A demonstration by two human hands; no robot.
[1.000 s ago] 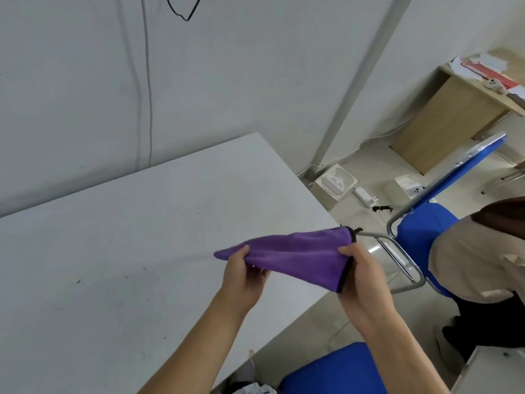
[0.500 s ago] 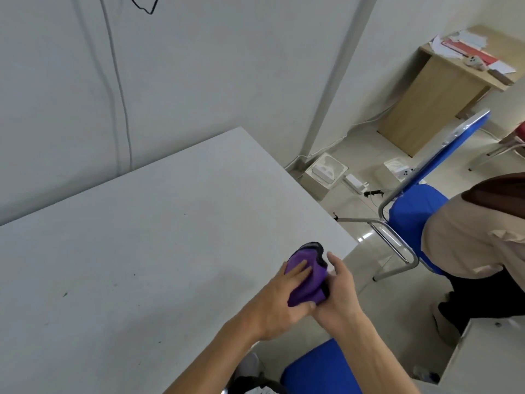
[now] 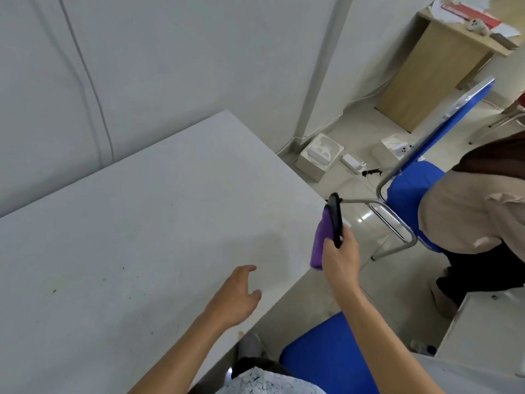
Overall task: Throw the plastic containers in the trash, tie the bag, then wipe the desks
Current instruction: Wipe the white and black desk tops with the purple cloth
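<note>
Purple cloth (image 3: 320, 243), bunched up, was pinched in the right hand (image 3: 342, 258) at the desk (image 3: 147, 217) edge. Left hand (image 3: 237, 298) was over the desk, fingers loose, holding nothing. Likely the wiping step, not yet begun; next the cloth needs pressing flat on the desk.

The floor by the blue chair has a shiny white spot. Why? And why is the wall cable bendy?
Head view: the spot is light glaring off the glossy floor; head view: the wide-angle lens probably bows the wall cable.
</note>
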